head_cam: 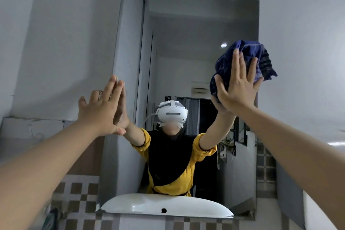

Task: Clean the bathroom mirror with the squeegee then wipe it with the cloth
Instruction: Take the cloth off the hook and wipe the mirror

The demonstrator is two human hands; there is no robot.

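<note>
Two hands: both raised to the mirror point(186, 52), arms stretched up and forward.
Stage: judged to be the second half, the cloth wipe; no squeegee is in view, so that pass is probably done, though the glass alone does not prove it.
Left to do: the cloth sits at the mirror's right edge, about mid-height, so most of the pane likely remains to be wiped; I cannot tell which parts are already dry.
Cloth point(248, 52): dark blue, bunched, pressed flat to the glass under the right palm, spilling out above and to the right of the fingers.
Right hand point(238, 87): fingers spread and straight, pinning the cloth by pressure rather than clenching it.
Left hand point(101, 110): released, holding nothing, fingers extended, fingertips touching the mirror's left edge, apparently bracing.
Sink point(130, 205): white, seen reflected at the mirror's bottom edge.
Wall point(65, 33): plain grey around the mirror, checked tiles lower down.
</note>
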